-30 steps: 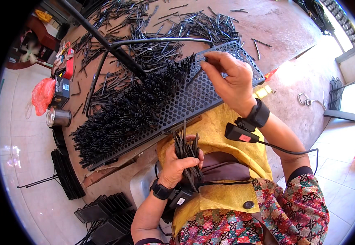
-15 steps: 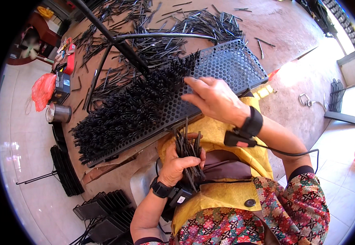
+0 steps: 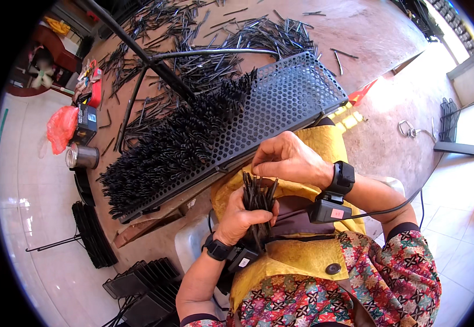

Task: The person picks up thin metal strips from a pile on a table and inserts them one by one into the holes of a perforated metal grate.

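Note:
My left hand (image 3: 239,220) is wrapped round a bundle of thin black strips (image 3: 260,197), whose ends stick up above the thumb. Just over those ends is my right hand (image 3: 292,161), its thumb and fingers curled into a pinch. Whether a single strip is between these fingertips is hidden. Beyond both hands a black perforated panel (image 3: 288,90) lies tilted, its round holes bare on the right part. Dense tufts of black strips (image 3: 171,144) stand up from its left and far part.
Loose black strips (image 3: 204,65) are heaped behind the panel on the brown tabletop (image 3: 367,32). A black metal bar (image 3: 133,43) slants across the panel's far side. At the left are a tin can (image 3: 83,157) and a red plastic bag (image 3: 62,128). Black racks (image 3: 139,280) stand lower left.
My right hand has come back from above the panel's holes to the top of the bundle, and its fingers have drawn together. My left hand keeps hold of the bundle.

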`<act>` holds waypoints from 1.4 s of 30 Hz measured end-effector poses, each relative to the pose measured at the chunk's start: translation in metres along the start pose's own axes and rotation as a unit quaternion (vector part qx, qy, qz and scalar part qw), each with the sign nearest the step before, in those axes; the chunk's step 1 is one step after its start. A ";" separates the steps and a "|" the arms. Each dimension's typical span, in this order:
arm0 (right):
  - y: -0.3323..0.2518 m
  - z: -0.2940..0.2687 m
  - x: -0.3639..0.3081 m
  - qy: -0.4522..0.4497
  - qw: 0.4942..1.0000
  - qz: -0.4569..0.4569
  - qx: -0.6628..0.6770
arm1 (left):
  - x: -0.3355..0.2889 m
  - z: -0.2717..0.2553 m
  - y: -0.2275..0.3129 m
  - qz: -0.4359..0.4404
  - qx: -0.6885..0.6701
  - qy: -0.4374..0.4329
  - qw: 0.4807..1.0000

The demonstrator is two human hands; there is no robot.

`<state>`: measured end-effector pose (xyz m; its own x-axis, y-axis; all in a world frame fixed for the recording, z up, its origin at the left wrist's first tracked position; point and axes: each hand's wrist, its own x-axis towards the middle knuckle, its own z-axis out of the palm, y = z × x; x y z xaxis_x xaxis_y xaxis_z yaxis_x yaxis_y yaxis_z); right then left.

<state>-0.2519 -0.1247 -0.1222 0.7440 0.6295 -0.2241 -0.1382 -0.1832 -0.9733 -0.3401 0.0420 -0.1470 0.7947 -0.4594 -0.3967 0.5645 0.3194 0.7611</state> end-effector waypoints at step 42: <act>-0.010 -0.003 0.017 0.138 0.910 -0.209 -0.330 | -0.006 -0.005 -0.002 0.081 -0.073 0.060 0.992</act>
<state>-0.2363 -0.1145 -0.1161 0.7895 0.5515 0.2694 0.5506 -0.4426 -0.7078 -0.3450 0.0485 -0.1486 0.8934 -0.2926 -0.3410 0.4469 0.5008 0.7412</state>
